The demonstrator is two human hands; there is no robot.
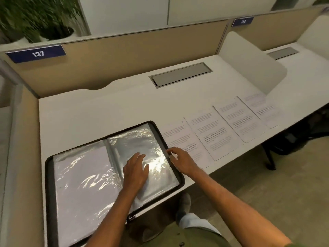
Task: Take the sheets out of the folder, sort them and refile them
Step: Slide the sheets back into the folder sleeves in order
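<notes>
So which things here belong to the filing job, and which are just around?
Job: folder; clear sleeve under left hand; right hand at its edge; four sheets on the desk.
Around: cable hatch; plant; sign 137.

Quick count of what's on the desk: one black zip folder [51,184] lying open, with two plastic sleeve pages showing, left one [80,175] and right one [142,145]. Four printed sheets are laid out in a row to its right: first [181,138], second [211,134], third [236,120], fourth [261,109]. Two hands on the folder, left [136,171] and right [181,160]. Two number plates on the far dividers, 137 [36,54] and 138 [243,21]. Two metal cable hatches [180,73] [283,53].
</notes>
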